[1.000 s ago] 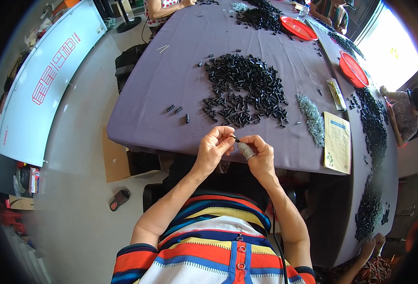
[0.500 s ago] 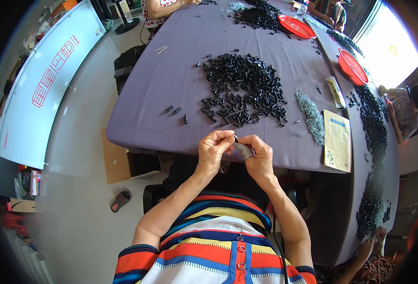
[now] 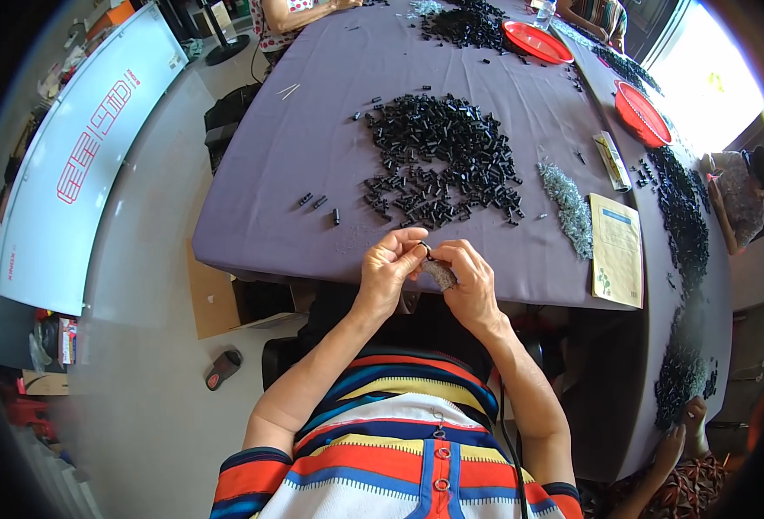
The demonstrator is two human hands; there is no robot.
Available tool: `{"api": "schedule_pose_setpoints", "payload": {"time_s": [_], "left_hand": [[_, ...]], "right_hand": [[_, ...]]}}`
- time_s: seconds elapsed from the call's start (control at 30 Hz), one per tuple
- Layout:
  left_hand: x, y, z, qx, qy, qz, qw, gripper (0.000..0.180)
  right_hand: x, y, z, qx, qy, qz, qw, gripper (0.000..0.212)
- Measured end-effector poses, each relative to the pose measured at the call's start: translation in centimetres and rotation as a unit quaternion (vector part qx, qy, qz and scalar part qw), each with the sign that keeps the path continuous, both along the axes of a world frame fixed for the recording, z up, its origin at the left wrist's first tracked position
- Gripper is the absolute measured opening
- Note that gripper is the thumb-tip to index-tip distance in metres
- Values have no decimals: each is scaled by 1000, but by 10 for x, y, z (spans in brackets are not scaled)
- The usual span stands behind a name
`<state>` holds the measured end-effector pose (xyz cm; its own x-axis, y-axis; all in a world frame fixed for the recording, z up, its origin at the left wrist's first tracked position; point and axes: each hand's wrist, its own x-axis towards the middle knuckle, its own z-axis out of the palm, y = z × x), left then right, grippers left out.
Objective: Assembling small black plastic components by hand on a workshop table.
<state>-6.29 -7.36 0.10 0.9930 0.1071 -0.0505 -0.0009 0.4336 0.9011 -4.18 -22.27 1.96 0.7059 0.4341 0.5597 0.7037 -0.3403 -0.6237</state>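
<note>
Near the table's front edge, my left hand is closed in a pinch around a small black piece, mostly covered by the fingertips. Right beside it, my right hand is also closed, its fingertips meeting the left ones at that piece. A grey speckled piece, soft-looking like folded cloth, sticks out below the right fingers. Just beyond both hands spreads a pile of short black cylindrical parts. Several loose black parts lie to the left of the pile.
Right of the pile are a heap of clear bits, a tan envelope and a long narrow box. Red trays stand farther off. Other people's hands work along the far and right sides. An open carton sits below the table.
Both hands have shifted very slightly left and stay together at the small black piece. The view has moved a little. At the lower right, another person's hands have changed position.
</note>
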Motion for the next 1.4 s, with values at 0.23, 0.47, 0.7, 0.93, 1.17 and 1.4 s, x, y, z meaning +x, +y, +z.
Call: {"api": "schedule_pose_setpoints", "payload": {"time_s": [0.23,0.47,0.7,0.93,1.17,1.4], "left_hand": [[-1,10,6,-78,8,-60,995,35],[0,11,11,-62,32,-143,987,35],[2,12,3,-142,67,-157,975,31],[1,10,2,-166,88,-149,971,30],[1,11,4,-155,96,-155,971,29],[1,12,1,-162,101,-157,969,28]], "right_hand": [[2,-1,12,54,116,31,991,48],[7,-6,7,61,154,95,982,37],[5,-3,6,70,153,85,982,35],[4,-2,6,72,114,64,989,34],[6,0,2,74,83,51,993,34],[6,1,-2,84,101,46,990,32]]}}
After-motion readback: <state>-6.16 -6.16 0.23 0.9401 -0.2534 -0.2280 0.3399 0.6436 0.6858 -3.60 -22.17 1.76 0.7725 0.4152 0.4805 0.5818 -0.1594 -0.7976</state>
